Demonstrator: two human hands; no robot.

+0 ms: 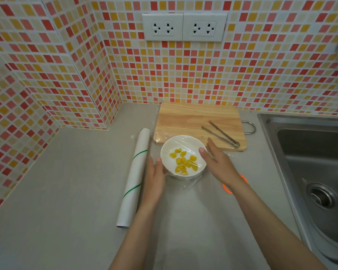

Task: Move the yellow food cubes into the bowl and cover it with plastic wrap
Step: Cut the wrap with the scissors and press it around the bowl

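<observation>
A white bowl point(169, 148) stands on the grey counter just in front of the cutting board. Several yellow food cubes point(183, 162) lie inside it. Clear plastic wrap point(191, 147) is stretched over the bowl's top, and more of the sheet trails onto the counter toward me. My left hand point(154, 179) presses flat against the bowl's left side with straight fingers. My right hand point(217, 162) lies against the bowl's right side, its thumb on the rim and its fingers straight over the wrap.
The white wrap roll point(134, 178) with green stripes lies left of the bowl. The wooden cutting board point(195, 119) sits behind, with metal tongs point(221, 136) on it. A steel sink point(310, 162) is at the right, and an orange ring point(227, 189) lies under my right wrist.
</observation>
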